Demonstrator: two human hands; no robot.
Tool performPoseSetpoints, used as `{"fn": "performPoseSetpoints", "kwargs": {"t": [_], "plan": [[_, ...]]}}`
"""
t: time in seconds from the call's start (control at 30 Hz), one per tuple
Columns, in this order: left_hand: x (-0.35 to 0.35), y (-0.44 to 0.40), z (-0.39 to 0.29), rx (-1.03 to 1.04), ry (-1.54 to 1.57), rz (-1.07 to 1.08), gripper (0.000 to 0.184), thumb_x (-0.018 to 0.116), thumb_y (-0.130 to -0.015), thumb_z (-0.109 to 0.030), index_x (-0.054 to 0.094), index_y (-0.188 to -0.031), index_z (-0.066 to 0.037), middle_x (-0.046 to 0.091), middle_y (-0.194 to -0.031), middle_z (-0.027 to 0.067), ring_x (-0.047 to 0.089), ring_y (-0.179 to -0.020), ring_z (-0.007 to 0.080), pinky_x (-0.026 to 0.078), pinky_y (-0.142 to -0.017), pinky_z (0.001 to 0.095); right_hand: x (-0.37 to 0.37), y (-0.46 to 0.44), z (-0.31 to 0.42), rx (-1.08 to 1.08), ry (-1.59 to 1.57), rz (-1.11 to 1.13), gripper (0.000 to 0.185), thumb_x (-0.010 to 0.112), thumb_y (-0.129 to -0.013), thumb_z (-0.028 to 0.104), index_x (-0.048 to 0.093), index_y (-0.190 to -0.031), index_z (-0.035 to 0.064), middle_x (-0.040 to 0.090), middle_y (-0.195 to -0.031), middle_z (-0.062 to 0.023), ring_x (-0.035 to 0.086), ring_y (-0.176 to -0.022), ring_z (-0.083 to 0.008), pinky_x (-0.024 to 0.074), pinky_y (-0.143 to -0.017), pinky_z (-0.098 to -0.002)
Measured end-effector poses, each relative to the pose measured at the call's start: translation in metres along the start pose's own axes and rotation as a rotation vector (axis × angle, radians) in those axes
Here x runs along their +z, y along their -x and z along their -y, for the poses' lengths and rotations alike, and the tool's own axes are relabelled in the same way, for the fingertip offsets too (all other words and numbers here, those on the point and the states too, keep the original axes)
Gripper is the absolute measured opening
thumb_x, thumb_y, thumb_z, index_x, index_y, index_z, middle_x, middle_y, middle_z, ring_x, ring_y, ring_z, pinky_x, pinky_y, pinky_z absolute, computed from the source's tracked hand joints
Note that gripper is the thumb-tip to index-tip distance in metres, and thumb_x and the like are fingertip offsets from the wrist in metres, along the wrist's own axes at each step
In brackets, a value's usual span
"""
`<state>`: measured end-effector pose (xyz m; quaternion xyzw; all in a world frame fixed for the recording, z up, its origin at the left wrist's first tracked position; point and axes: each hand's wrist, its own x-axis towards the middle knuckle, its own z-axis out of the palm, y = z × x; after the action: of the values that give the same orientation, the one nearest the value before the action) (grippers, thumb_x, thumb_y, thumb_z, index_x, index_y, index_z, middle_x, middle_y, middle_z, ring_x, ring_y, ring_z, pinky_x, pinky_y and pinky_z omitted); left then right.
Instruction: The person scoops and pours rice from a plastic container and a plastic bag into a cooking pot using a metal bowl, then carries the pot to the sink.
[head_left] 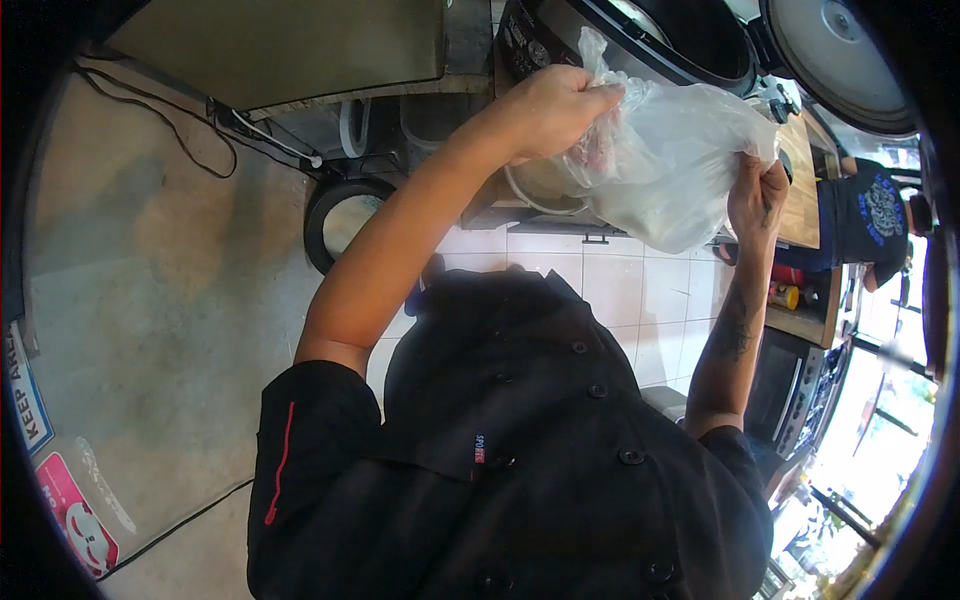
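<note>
A translucent whitish plastic bag [675, 165] hangs stretched between my two hands in front of me. My left hand [560, 108] is closed around its bunched side, with a twisted end sticking up above the fingers. Small reddish marks show at the bunched part; I cannot make out what they are. At the other side, my right hand [757, 195] pinches the bag's edge between thumb and fingers. Just behind the bag stands a large black cooker [640, 45] with its round lid [838, 60] raised. Part of a clear round container [540, 195] shows below the bag.
To the left is a metal-topped counter [300, 50] with cables hanging by it. A black-rimmed round bin [345, 220] stands on the tiled floor [560, 250]. At the right, a person in a dark shirt [875, 215] is near a wooden worktop [800, 190] and an oven [785, 385].
</note>
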<state>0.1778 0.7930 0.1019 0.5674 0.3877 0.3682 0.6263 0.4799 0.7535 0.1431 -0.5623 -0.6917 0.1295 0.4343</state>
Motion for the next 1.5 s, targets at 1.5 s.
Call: {"fn": "performPoseSetpoints", "kwargs": {"t": [1.5], "plan": [[0.112, 0.064, 0.022, 0.481, -0.462, -0.606, 0.051, 0.08, -0.086, -0.027, 0.057, -0.115, 0.008, 0.061, -0.107, 0.0253, 0.062, -0.1, 0.0333, 0.052, -0.084, 0.0408, 0.014, -0.019, 0.013, -0.136, -0.047, 0.058, 0.024, 0.055, -0.104, 0.01, 0.066, -0.119, -0.0051, 0.069, -0.095, -0.004, 0.061, -0.082, -0.0062, 0.0478, -0.072, -0.0199]]}}
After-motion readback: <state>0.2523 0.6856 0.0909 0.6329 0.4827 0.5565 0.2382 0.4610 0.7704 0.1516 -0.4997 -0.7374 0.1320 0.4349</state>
